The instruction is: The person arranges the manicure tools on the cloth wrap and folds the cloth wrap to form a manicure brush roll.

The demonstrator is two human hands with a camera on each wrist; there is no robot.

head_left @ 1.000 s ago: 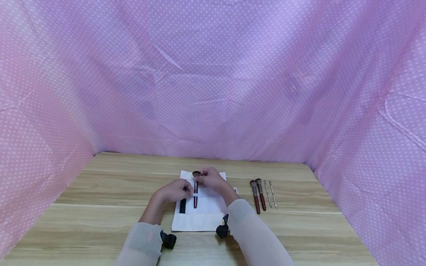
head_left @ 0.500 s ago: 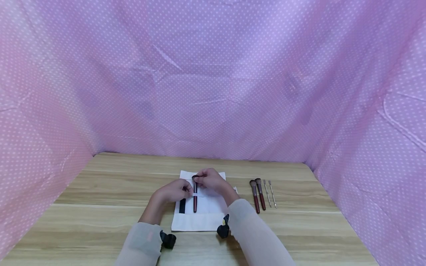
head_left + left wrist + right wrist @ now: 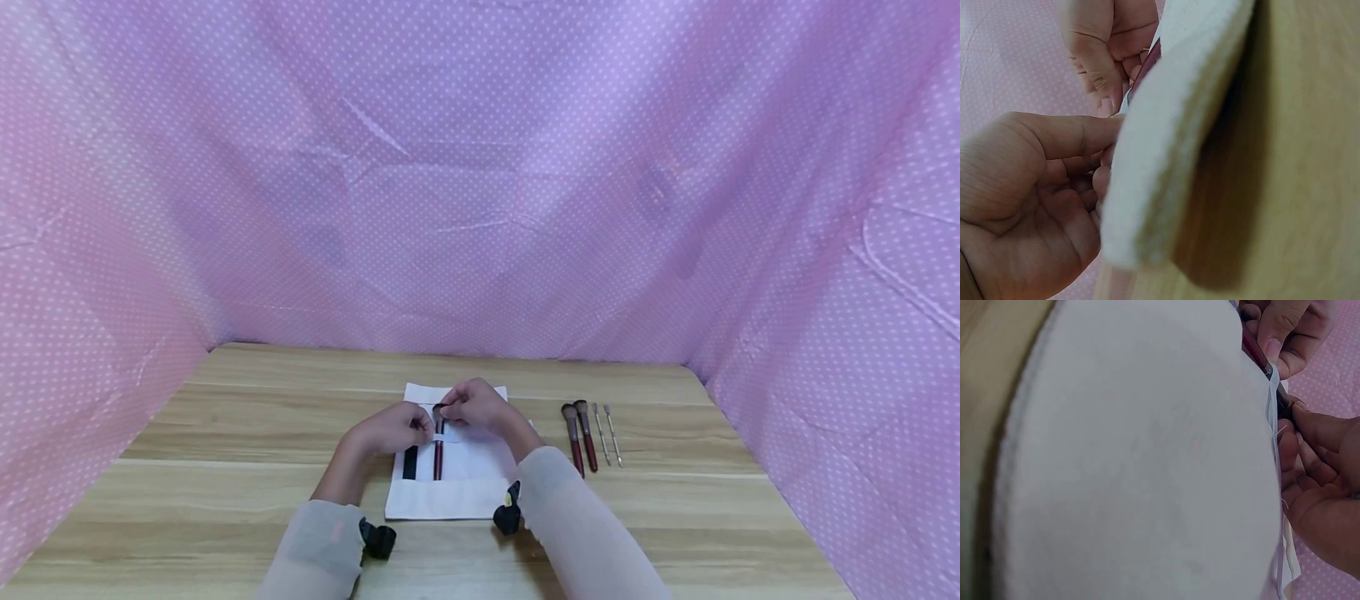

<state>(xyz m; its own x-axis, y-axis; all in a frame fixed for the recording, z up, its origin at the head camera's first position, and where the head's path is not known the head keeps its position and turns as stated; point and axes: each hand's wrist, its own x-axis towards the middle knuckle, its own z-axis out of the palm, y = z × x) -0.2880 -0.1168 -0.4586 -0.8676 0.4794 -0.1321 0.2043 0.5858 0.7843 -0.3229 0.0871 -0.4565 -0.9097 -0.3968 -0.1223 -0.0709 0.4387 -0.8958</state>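
A makeup brush [image 3: 438, 460] with a dark red handle lies lengthwise on a white fabric brush roll [image 3: 480, 462], under a thin elastic band [image 3: 1274, 394]. My right hand [image 3: 480, 407] pinches the brush close to its dark bristles. Just left of the brush, my left hand [image 3: 393, 429] holds the elastic band between thumb and fingers, as the right wrist view shows. The handle's lower end meets the edge of the roll's bottom flap [image 3: 444, 500]; whether it is inside cannot be told. Much of the roll's upper part is behind my right hand.
Right of the roll, two more makeup brushes [image 3: 573, 442] with red handles lie beside two thin silver double-ended tools [image 3: 613, 437]. A black strip [image 3: 410, 463] runs along the roll's left side. Pink dotted cloth [image 3: 480, 250] hangs behind the wooden table [image 3: 285, 383].
My right hand has slid the brush down through the elastic band, toward the bottom flap. The bristles have come nearer the band. My left hand has stayed in place.
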